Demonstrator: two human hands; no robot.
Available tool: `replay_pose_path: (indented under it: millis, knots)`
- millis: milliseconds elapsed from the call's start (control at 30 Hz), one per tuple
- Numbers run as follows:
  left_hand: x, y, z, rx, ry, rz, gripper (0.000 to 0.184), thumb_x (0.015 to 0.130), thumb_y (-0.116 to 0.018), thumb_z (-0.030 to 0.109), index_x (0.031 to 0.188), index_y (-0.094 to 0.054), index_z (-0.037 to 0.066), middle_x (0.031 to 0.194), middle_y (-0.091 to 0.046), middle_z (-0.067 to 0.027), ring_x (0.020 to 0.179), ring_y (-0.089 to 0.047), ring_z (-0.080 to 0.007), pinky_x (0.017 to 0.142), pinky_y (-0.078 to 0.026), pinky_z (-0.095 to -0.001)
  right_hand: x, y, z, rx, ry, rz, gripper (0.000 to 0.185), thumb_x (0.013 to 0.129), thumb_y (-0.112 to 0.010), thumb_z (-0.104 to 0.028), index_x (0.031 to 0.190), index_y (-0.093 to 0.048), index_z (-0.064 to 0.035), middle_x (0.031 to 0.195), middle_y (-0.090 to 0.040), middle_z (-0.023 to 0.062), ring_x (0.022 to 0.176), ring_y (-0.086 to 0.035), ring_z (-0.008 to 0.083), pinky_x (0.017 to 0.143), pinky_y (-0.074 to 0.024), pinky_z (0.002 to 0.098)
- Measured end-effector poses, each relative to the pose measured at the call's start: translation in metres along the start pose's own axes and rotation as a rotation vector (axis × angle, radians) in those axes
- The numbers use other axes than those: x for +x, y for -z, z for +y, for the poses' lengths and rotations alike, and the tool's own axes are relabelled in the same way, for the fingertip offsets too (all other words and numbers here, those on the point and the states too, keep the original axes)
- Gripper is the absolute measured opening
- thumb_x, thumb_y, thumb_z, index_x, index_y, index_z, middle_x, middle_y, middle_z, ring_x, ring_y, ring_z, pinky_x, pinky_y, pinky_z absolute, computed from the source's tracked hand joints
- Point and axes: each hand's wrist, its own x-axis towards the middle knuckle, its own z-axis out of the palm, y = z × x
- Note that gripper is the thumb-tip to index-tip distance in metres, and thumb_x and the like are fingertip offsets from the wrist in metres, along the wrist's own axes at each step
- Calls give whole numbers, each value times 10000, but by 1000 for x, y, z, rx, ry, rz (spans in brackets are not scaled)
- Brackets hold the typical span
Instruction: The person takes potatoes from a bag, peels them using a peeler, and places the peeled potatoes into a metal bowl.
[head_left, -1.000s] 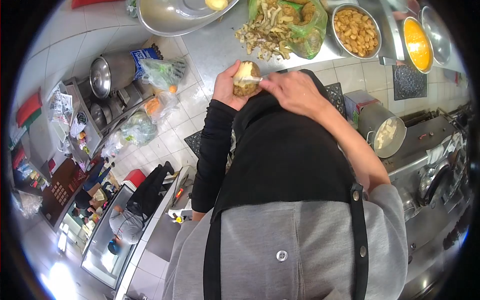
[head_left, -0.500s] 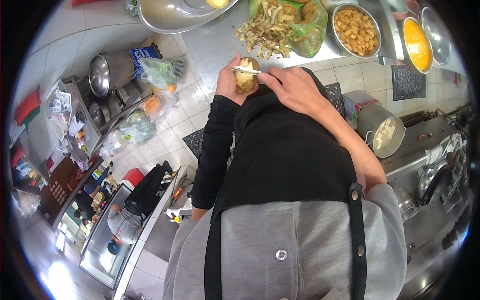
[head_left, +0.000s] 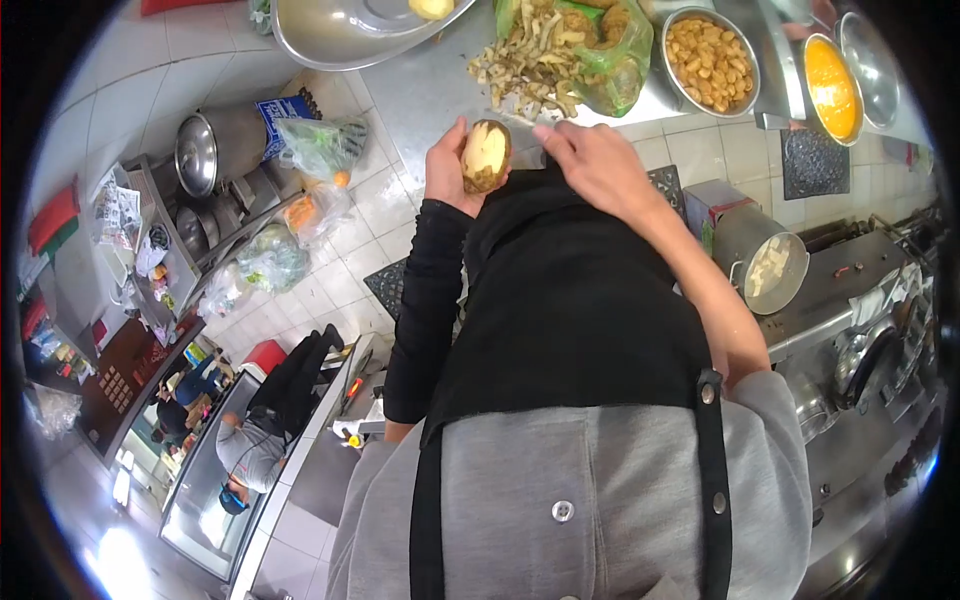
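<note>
My left hand (head_left: 448, 168) is closed around a partly peeled potato (head_left: 485, 157), with pale flesh on its upper face and brown skin along the edges. Just to the right, my right hand (head_left: 598, 170) grips a slim peeler (head_left: 518, 123), which is apart from the potato and mostly hidden by the fingers. Beyond both hands, a heap of potato peelings (head_left: 530, 65) lies on the metal table (head_left: 412, 105). A green plastic bag (head_left: 618, 85) with unpeeled potatoes sits against the heap. At upper left, a metal bowl (head_left: 345, 50) holds a peeled potato (head_left: 431, 8).
Right of the bag stand a bowl of brown chunks (head_left: 710, 62) and a bowl of orange liquid (head_left: 834, 90). A pot (head_left: 745, 262) with pale pieces is at right. Bagged vegetables (head_left: 272, 255) lie at left, and another person (head_left: 255, 450) is at lower left.
The peeler has lifted off the potato and moved up and right with my right hand. More pale flesh shows on the potato, which my left hand still holds.
</note>
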Motion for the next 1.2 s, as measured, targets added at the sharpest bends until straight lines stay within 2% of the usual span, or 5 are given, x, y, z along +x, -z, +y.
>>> replay_pose_path:
  millis: [200, 500, 733, 1033, 1200]
  knots:
    - [-26, -16, 3, 146, -134, -241, 461, 1101, -628, 212, 1496, -516, 2, 1423, -633, -132, 1174, -697, -232, 951, -610, -436, 6, -2, 8, 72, 12, -8, 604, 1135, -478, -511, 930, -742, -8, 782, -716, 263, 850, -709, 490, 816, -552, 571]
    - [-24, -38, 22, 791, -105, -155, 517, 896, -887, 130, 1316, -619, -7, 1113, -675, -27, 951, -678, -118, 777, -550, -260, -5, 2, 7, -35, 200, 32, 532, 1118, -526, -463, 918, -743, -20, 759, -716, 241, 788, -707, 483, 751, -564, 562]
    - [-36, -29, 18, 534, -84, -78, 380, 820, -898, 67, 1147, -715, 5, 949, -706, 0, 800, -661, -113, 725, -532, -278, 6, 5, 40, -85, 31, 141, 531, 1115, -536, -453, 901, -778, -32, 778, -727, 247, 803, -717, 487, 752, -574, 570]
    - [-33, -32, 17, 737, -185, -32, 304, 814, -904, 131, 1018, -716, 6, 917, -736, -30, 800, -680, -111, 740, -555, -288, 11, -12, 47, 16, 62, 114, 557, 1124, -507, -469, 910, -757, -20, 792, -717, 271, 802, -712, 499, 765, -568, 576]
    - [-23, -31, 19, 1205, -307, 41, 458, 743, -926, 254, 1026, -721, -43, 900, -764, -84, 816, -706, -169, 777, -584, -338, -7, -3, 13, -18, 193, 76, 522, 1114, -531, -457, 926, -730, -12, 768, -711, 260, 786, -717, 487, 728, -574, 573]
